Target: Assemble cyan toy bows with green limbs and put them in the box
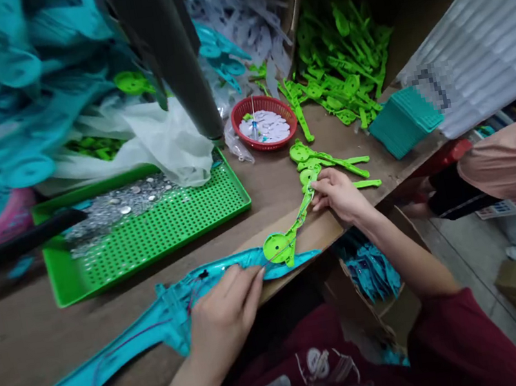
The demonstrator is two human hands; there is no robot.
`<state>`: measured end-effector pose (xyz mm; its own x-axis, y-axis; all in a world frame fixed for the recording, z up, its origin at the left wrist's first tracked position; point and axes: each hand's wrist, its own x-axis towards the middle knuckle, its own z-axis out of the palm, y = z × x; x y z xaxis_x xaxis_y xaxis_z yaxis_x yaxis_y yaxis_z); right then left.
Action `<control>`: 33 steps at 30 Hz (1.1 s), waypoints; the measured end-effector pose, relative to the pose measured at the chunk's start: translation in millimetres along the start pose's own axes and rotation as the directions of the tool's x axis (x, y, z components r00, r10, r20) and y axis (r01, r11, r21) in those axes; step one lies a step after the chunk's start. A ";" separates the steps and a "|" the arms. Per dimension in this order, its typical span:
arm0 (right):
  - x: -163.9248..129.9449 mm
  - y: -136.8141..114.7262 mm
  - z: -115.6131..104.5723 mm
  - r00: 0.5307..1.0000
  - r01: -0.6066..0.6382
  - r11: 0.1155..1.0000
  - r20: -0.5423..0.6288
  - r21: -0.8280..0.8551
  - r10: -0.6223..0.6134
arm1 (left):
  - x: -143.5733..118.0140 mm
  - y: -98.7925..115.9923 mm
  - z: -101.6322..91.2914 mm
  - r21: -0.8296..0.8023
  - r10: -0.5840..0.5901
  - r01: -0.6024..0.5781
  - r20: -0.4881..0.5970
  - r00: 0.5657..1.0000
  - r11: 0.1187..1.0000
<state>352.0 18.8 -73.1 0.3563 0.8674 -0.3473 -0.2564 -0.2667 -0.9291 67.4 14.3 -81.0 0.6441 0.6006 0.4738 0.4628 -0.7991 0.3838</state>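
At your far left a blurred heap of teal plastic parts [17, 94] fills the corner; below it the perforated green plastic tray [165, 224] sits on the brown wooden workbench [266, 185], with small silvery metal discs [113, 206] spread over its rear half and a crumpled white plastic bag [165, 136] draped over its back rim; a dark grey post [172, 56] rises just behind the tray. Your left hand [225, 312] lies flat at the bench's front edge, fingers pressed down on the long teal plastic piece [160, 319], which runs from the lower left corner to a point just past the hand; on that teal tip rests the round end of the slim green plastic arm with a disc-shaped head [289, 234]; your right hand [339, 193] pinches the arm's other end between thumb and fingers. Just beyond the right hand lie a few loose green arms [326, 159]; behind them stands a round red plastic basket [264, 121] holding small white pieces; further right, a pile of green plastic arms [341, 69] and a stack of teal square tiles [403, 121]; another person's sleeve [503, 164] enters at the right edge.
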 end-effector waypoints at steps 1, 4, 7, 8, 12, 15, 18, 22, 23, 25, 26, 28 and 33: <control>-0.2 -0.7 2.3 1.000 -0.005 1.000 0.009 -0.013 0.006 | -4.9 -1.1 -3.7 0.006 0.020 -0.020 0.003 1.000 1.000; -0.3 -0.6 13.0 0.998 0.015 0.997 0.061 -0.071 -0.011 | -19.7 -5.1 -16.1 0.038 0.056 -0.056 0.009 0.998 0.998; 4.0 0.8 27.7 0.993 0.047 0.994 0.112 -0.096 -0.036 | -27.3 -5.5 -26.4 0.020 0.042 -0.042 0.022 0.999 0.999; 6.2 0.8 32.5 0.992 0.043 0.994 0.118 -0.097 -0.032 | -27.4 -3.9 -28.9 0.018 0.027 -0.028 0.014 1.000 0.999; 9.6 -0.5 44.9 0.998 0.001 0.996 0.068 -0.091 0.005 | -20.1 5.2 -32.0 0.075 -0.024 0.028 -0.052 0.998 0.997; 2.5 0.6 46.2 1.000 -0.003 0.997 -0.017 -0.080 0.002 | -17.0 5.7 -28.4 0.141 -0.077 0.086 -0.070 0.995 0.986; -6.1 2.9 44.8 0.996 0.019 0.994 -0.085 -0.108 -0.029 | -20.2 1.0 -24.0 0.119 -0.100 0.107 -0.062 0.993 0.987; -4.5 0.9 43.8 0.987 0.113 0.979 -0.096 -0.172 -0.131 | -24.0 1.9 -21.4 -0.017 -0.083 0.082 -0.034 0.996 0.996; -2.0 -0.6 43.6 0.986 0.122 0.974 -0.091 -0.190 -0.142 | -23.1 4.0 -21.2 -0.017 -0.098 0.097 -0.040 0.994 0.995; 3.4 -4.0 42.5 0.989 0.112 0.964 -0.070 -0.240 -0.133 | -19.3 8.5 -20.7 0.011 -0.113 0.114 -0.077 0.991 0.993; 5.4 -5.3 41.5 0.991 0.100 0.957 -0.057 -0.272 -0.120 | -17.0 10.1 -20.4 0.019 -0.106 0.108 -0.099 0.989 0.994; 6.5 -6.6 38.1 0.996 0.070 0.937 -0.030 -0.342 -0.086 | -13.8 11.0 -19.8 0.009 -0.093 0.095 -0.136 0.986 0.995; -8.8 -1.3 26.6 0.987 0.128 0.836 -0.017 -0.533 -0.162 | -20.5 5.4 -21.3 -0.073 -0.051 0.045 -0.088 0.995 0.996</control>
<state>325.3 22.6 -65.5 0.4083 0.8919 -0.1944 0.3101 -0.3358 -0.8894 43.7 -1.7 -71.7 0.5637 0.6406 0.5214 0.4454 -0.7674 0.4612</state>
